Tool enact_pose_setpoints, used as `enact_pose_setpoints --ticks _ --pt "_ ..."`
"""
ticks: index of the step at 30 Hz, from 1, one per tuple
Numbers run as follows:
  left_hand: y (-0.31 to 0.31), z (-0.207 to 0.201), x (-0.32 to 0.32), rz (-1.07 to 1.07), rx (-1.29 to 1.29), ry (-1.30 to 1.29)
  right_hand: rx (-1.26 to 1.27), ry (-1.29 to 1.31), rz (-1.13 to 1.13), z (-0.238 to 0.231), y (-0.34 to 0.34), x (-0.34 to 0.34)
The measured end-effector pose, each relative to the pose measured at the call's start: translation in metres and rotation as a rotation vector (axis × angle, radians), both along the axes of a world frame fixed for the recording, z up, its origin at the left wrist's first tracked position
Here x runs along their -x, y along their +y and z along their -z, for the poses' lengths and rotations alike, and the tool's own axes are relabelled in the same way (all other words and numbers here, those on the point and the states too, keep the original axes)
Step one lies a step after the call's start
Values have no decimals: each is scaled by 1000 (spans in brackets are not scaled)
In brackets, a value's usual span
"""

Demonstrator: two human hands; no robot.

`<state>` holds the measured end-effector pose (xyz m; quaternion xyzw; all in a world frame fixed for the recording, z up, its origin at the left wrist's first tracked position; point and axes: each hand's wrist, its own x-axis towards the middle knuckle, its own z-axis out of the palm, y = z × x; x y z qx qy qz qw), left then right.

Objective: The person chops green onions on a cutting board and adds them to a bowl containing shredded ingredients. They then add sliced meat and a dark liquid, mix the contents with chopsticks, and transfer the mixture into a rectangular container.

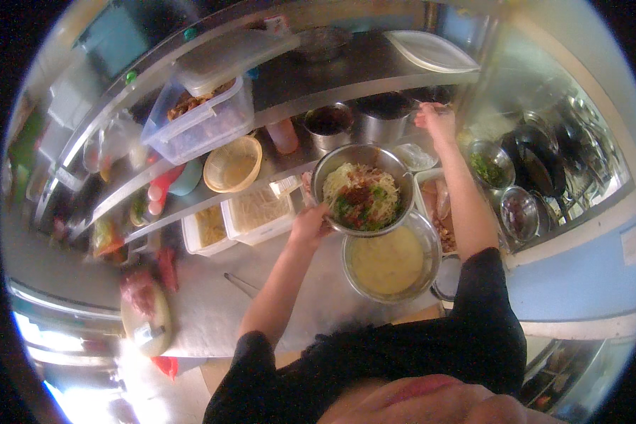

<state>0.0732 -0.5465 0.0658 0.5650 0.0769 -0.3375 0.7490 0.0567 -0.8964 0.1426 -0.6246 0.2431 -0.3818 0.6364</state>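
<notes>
"What have your grips got?"

"My left grip (311, 225) is closed on the near-left rim of a metal bowl (360, 154). My right grip (436, 121) is at the far right, fingers curled beside a metal pot (385, 127); I can't tell whether they hold anything."

"Where is the bowl, and why by the rim?"

"Mid-scene, overlapping the far edge of a basin (432, 258) of pale yellow liquid; I can't tell if they touch. I judge that a rim hold leaves the mouth clear and my right arm free. Inside are pale shreds, chopped greens and a red-brown seasoning (360, 198)."

"And around it?"

"A smaller pot (330, 140) stands beyond, dark inside. To the left, a white tub (258, 226) of pale strips sits, I'd guess, for easy reach."

"The surface, the room?"

"The tabletop (205, 304) is grey and dully shiny. Tongs (240, 284) lie on it; farther left, raw meat (139, 293) rests on a round board (155, 332). A shelf (289, 88) runs along the far side, and the wall (572, 283) at right is blue."
</notes>
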Motion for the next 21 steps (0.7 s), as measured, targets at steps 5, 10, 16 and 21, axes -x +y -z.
enact_pose_setpoints --ticks 5,10,16,21 --pt "-11 0 -4 -20 23 48 -124 -72 35 -9 -10 12" --pt "-23 2 -7 23 -21 43 -170 -115 -13 -9 -19 21" --pt "-34 4 -14 113 -14 40 -206 -156 -93 -13 -21 37" --pt "-43 11 -13 77 34 -2 -320 -254 -182 -23 -14 70"
